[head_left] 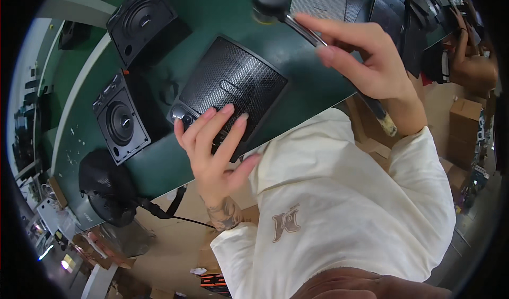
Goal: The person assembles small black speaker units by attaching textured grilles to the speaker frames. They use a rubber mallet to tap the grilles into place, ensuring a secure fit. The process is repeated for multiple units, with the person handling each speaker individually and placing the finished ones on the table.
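- The covered speaker [233, 81], black with a perforated grille, lies mid-tabletop [212, 12] close to the near edge; a narrow rounded badge sits on its grille, its lettering unclear.
- The left hand [212, 153] is spread open, fingertips resting on the grille's near-left part.
- The right hand [366, 55] grips the shaft of a mallet [305, 29]; the blurred black head is well apart from the grille, on its far side.
- To the left stand two uncovered speakers [140, 23] [123, 121], each with a small pale mark at the cone's centre, too small to read.
- A grey mesh panel [318, 3] lies far right, bearing a small dark mark.
- The cream shirt [339, 214] carries a brown letter-like emblem [286, 224] on its chest.
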Demonstrator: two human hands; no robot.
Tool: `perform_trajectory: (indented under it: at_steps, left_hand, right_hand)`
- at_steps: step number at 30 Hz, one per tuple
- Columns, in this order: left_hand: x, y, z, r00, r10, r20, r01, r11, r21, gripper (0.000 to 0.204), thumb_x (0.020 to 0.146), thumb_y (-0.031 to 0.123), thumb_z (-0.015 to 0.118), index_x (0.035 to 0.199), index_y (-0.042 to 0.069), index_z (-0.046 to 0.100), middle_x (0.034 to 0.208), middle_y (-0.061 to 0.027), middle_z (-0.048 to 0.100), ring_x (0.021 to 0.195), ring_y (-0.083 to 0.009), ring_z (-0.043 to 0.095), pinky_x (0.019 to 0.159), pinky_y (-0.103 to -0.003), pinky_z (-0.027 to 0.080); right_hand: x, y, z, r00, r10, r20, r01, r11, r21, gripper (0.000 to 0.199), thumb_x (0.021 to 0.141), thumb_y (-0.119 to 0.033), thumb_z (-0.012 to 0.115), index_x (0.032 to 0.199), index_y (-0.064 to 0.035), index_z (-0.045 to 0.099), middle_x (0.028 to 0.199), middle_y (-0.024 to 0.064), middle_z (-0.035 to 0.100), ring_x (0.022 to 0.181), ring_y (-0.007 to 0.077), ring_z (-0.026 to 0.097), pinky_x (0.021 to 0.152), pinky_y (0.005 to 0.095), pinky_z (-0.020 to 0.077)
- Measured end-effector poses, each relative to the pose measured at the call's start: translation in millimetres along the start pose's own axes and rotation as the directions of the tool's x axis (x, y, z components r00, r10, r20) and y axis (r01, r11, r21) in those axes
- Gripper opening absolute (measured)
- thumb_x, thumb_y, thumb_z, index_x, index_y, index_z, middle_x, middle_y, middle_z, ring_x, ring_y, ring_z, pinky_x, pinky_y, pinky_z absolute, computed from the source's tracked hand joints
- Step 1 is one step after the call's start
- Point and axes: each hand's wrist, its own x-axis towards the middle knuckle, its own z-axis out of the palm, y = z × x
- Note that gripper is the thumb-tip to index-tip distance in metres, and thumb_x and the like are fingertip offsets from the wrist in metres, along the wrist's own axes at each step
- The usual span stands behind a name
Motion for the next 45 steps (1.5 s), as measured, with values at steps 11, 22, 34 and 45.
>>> perform_trajectory:
  at_steps: [11,22,34,45]
  left_hand:
    - [72.8,34.8,-8.9,0.879,-0.195,0.435,-0.071,0.849,0.523,0.108,0.07,0.062,0.083,0.159,0.018,0.041,0.167,-0.0217,0.024,0.145,-0.0558,0.029,0.115,-0.068,0.027]
    - [88.3,-0.3,-36.1,0.877,0.099,0.47,0.243,0.752,-0.612,0.103,0.065,0.033,0.087,0.151,-0.007,0.047,0.161,-0.0323,0.034,0.152,-0.0409,0.034,0.124,-0.045,0.022]
    - [78.5,-62.4,11.5,0.928,-0.373,-0.02,0.25,0.661,-0.708,0.043,0.108,0.029,0.045,0.125,-0.007,0.061,0.117,-0.0212,0.071,0.109,-0.0304,0.068,0.101,-0.043,0.049]
    - [82.0,-75.5,31.8,0.933,-0.265,0.244,0.355,0.792,-0.497,0.019,0.101,0.006,0.059,0.107,-0.006,0.072,0.094,-0.0133,0.076,0.086,-0.0188,0.073,0.079,-0.031,0.057]
  right_hand:
    - [-46.1,82.4,12.6,0.976,-0.141,0.164,0.209,0.802,-0.56,0.055,0.088,-0.01,0.074,0.142,-0.0095,0.059,0.085,0.0075,0.06,0.071,0.0288,0.062,0.064,0.0374,0.0516]
    - [-13.1,9.3,-32.8,0.844,-0.471,0.259,0.527,0.817,-0.233,0.091,0.07,-0.012,0.085,0.152,-0.0057,0.045,0.145,0.0181,0.049,0.133,0.0394,0.051,0.108,0.0495,0.046]
    - [119.2,-1.6,-109.5,0.814,-0.49,0.313,0.578,0.737,-0.349,0.087,0.068,-0.009,0.086,0.146,-0.0008,0.049,0.135,0.0211,0.056,0.125,0.0402,0.056,0.106,0.0444,0.0466]
    - [344.3,142.9,-184.3,0.854,0.403,0.33,-0.225,0.856,-0.465,0.102,0.078,-0.036,0.08,0.16,-0.0029,0.03,0.148,0.0256,0.051,0.132,0.0347,0.054,0.112,0.0432,0.0447]
